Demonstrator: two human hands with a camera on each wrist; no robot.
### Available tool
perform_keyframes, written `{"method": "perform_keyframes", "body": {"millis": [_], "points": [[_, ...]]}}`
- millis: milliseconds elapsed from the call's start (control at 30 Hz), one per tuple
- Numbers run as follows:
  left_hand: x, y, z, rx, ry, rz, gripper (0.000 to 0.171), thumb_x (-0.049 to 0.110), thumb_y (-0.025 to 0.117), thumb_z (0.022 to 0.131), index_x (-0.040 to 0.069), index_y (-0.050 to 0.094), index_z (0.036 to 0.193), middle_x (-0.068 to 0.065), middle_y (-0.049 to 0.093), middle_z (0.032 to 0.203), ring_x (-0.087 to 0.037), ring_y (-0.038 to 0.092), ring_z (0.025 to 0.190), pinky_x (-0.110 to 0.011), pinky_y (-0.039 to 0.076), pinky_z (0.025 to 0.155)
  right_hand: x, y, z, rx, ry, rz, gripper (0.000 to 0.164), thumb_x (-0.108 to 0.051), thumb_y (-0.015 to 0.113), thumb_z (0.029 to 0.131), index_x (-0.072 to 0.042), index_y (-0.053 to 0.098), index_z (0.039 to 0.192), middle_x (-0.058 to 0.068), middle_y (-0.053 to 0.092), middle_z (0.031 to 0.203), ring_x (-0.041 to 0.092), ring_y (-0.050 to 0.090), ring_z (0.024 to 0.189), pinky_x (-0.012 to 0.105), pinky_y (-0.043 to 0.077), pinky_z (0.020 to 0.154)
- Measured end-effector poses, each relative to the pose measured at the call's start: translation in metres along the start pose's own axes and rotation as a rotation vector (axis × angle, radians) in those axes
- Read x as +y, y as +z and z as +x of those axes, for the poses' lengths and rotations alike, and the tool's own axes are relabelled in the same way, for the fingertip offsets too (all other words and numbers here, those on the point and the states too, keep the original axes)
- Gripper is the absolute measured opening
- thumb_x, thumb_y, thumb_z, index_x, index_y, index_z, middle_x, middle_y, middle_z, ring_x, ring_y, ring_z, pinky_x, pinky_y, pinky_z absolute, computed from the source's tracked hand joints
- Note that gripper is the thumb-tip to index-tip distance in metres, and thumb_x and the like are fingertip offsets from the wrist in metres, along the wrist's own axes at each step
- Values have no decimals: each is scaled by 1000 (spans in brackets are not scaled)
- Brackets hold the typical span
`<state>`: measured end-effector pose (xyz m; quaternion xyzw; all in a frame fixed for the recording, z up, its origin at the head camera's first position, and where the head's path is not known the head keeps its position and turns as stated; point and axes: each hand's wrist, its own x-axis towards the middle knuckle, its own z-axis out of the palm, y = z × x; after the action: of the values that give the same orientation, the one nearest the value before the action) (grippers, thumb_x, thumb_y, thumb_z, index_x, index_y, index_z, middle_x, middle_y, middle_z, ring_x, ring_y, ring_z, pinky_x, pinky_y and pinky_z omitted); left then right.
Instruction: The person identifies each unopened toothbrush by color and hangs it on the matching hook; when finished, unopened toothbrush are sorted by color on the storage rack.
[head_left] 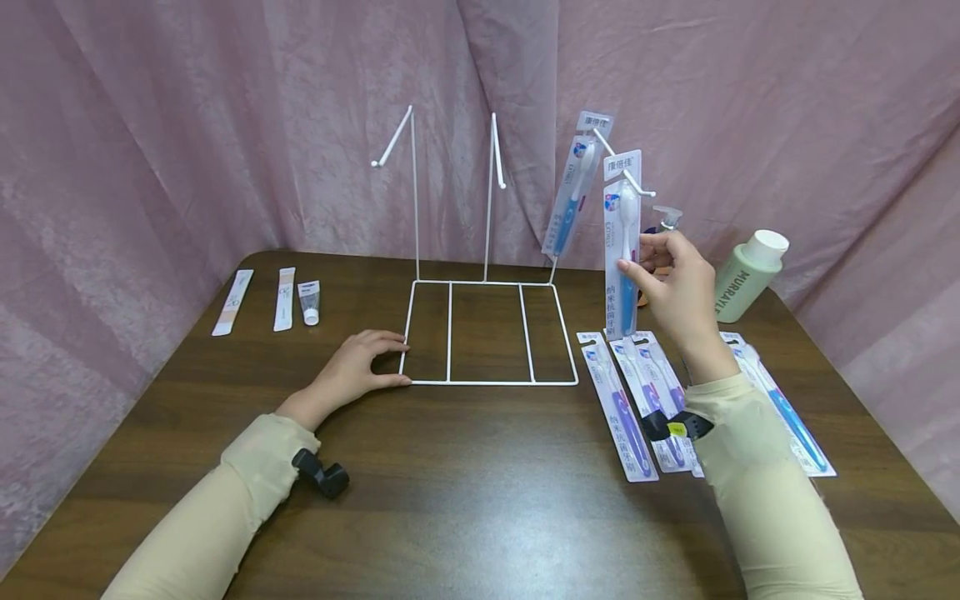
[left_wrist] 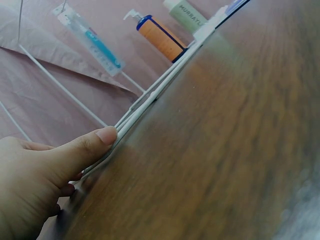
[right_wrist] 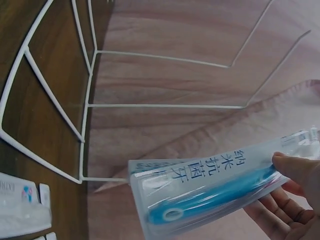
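In the head view my right hand (head_left: 678, 287) pinches a packaged blue toothbrush (head_left: 621, 250) by its edge, between thumb and fingers. The card hangs upright, and the right hook (head_left: 637, 183) of the white wire rack (head_left: 487, 383) comes out through its top. Another blue toothbrush pack (head_left: 573, 196) hangs tilted further back on the same hook. My left hand (head_left: 352, 367) grips the rack's front left corner, thumb on the front wire. The left wrist view shows that thumb (left_wrist: 95, 142) on the wire, other fingers partly hidden. The left and middle hooks (head_left: 498, 154) carry nothing.
Several purple toothbrush packs (head_left: 618, 408) lie right of the rack, with a blue one (head_left: 783, 408) further right. A green bottle (head_left: 750, 275) and an orange pump bottle (left_wrist: 161, 37) stand behind. Two sachets (head_left: 284, 298) and a small tube (head_left: 310, 302) lie at left. Pink curtain hangs behind.
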<state>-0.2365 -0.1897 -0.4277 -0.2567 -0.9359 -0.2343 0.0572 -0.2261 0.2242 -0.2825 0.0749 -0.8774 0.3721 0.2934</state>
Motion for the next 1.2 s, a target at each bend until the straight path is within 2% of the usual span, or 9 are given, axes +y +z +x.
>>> {"method": "perform_keyframes", "body": {"millis": [333, 633, 900, 1200], "points": [[-1, 1, 1, -3, -1, 1, 55, 40, 78, 77, 9, 66, 120, -11, 60, 131, -34, 49, 127, -56, 34, 109, 6, 29, 19, 32, 58, 93, 40, -19, 72, 87, 4, 57, 115, 20, 66, 100, -5, 50, 80, 6, 44, 75], [-1, 2, 0, 2, 10, -2, 54, 40, 79, 76, 9, 67, 119, -10, 61, 130, -34, 50, 126, -57, 34, 107, 11, 50, 40, 57, 80, 134, 39, -12, 71, 86, 7, 55, 117, 23, 65, 102, 4, 52, 81, 9, 45, 74], [-1, 1, -2, 0, 3, 1, 55, 41, 78, 77, 9, 67, 120, -10, 61, 130, -34, 50, 126, -57, 34, 108, 11, 68, 58, 53, 113, 75, 40, -19, 70, 88, 3, 55, 119, 21, 65, 104, 24, 62, 90, 27, 52, 83], [0, 0, -2, -14, -14, -4, 56, 41, 78, 77, 9, 66, 122, -10, 60, 132, -34, 48, 128, -57, 32, 110, 12, 75, 69, 25, 127, 61, 40, -18, 69, 89, 3, 54, 118, 20, 64, 107, 26, 63, 94, 30, 54, 84]]}}
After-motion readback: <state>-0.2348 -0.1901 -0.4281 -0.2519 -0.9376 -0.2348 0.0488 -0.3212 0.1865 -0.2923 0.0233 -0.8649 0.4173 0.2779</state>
